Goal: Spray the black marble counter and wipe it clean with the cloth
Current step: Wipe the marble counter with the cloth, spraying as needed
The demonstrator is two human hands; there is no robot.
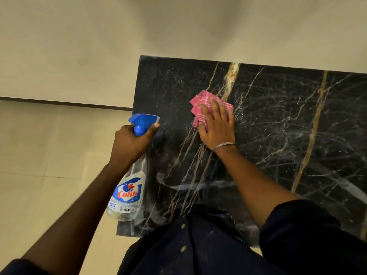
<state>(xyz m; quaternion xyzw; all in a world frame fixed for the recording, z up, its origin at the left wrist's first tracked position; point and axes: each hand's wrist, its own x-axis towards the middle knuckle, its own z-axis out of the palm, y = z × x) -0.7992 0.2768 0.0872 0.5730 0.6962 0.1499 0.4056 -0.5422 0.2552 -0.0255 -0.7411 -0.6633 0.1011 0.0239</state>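
Note:
The black marble counter with gold and white veins fills the right half of the view. My right hand lies flat on a folded pink checked cloth and presses it onto the marble near the counter's left part. My left hand grips the neck of a clear spray bottle with a blue trigger head. The bottle hangs over the counter's left edge, its nozzle pointing right across the marble. Fine droplets speckle the surface right of the cloth.
A cream wall rises behind the counter. Beige floor tiles lie to the left, below the counter's left edge. My dark shirt touches the counter's front edge. Smeared wet streaks mark the marble near me.

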